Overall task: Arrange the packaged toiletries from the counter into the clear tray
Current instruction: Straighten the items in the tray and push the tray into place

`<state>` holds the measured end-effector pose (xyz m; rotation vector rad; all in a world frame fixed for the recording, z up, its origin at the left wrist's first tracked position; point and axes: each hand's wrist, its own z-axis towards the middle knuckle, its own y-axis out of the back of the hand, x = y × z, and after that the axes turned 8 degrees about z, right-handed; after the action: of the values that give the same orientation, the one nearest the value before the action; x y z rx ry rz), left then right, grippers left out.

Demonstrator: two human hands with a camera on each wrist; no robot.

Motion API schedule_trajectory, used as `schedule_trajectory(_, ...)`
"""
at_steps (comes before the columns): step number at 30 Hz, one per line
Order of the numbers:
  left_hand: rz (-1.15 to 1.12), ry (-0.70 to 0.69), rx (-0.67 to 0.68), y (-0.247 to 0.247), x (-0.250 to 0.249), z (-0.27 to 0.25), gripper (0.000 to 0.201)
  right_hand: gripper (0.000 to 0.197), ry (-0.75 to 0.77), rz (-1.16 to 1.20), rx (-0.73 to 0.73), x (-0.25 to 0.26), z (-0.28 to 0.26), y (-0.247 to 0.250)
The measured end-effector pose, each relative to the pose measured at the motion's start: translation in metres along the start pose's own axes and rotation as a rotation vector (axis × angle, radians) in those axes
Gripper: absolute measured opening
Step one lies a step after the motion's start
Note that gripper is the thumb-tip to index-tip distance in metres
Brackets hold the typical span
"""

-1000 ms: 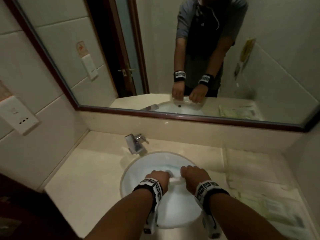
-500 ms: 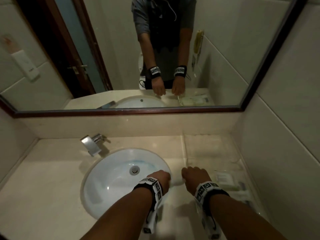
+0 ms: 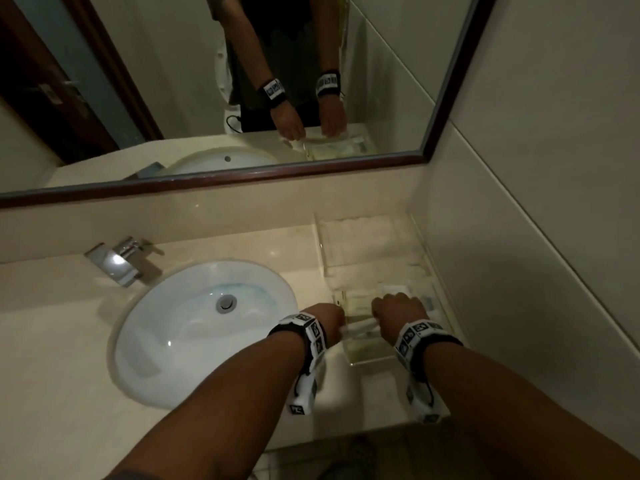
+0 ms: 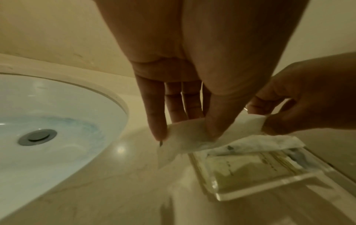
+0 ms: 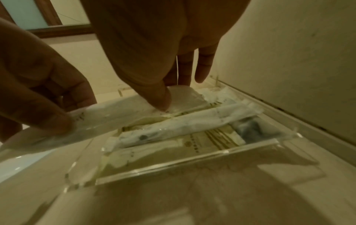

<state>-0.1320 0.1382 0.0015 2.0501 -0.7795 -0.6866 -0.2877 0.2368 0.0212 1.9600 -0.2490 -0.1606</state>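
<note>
A long white packet hangs level between both hands, over the near left corner of the clear tray. My left hand pinches its left end with thumb and fingers. My right hand pinches the right end, thumb on top. Inside the tray lie another long white packet and a flat yellowish sachet. More small packets lie further back in the tray.
The white sink basin lies left of the hands, with a chrome faucet behind it. The tray runs along the right wall. A mirror spans the back. The counter's front edge is just below my wrists.
Both hands have carried the white packet to the right, from over the sink basin to over the tray's near corner. The head view has swung right with them.
</note>
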Motion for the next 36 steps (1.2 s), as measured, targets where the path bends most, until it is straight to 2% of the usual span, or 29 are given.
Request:
schedule_trajectory(7,0.004,-0.015,0.030,-0.020,-0.036,0.015,0.028,0.031,-0.107,-0.032,0.034,-0.027,-0.025,-0.021)
schedule_trajectory(11,-0.021,-0.011,0.010,-0.029,-0.048,0.021,0.030,0.030,-0.155,0.073,0.061,-0.038,-0.034,-0.033)
schedule_trajectory(16,-0.058,-0.001,-0.015,-0.036,-0.050,0.026,0.029,0.046,-0.165,0.229,0.065,-0.043,-0.034,-0.044)
schedule_trajectory(19,-0.061,0.006,-0.007,-0.037,-0.051,0.028,0.025,0.048,-0.157,0.259,0.045,-0.043,-0.032,-0.047)
schedule_trajectory(25,0.062,-0.006,0.068,-0.035,-0.058,0.031,0.020,0.035,-0.127,0.296,0.094,-0.042,-0.029,-0.053)
schedule_trajectory(30,0.118,-0.020,0.019,-0.033,-0.064,0.032,0.019,0.038,-0.119,0.256,0.106,-0.042,-0.028,-0.057)
schedule_trajectory(33,0.162,-0.044,0.084,-0.034,-0.068,0.031,0.016,0.040,-0.152,0.183,0.106,-0.043,-0.028,-0.056)
schedule_trajectory(36,0.193,-0.053,0.135,-0.032,-0.071,0.031,0.019,0.040,-0.178,0.266,0.120,-0.044,-0.029,-0.058)
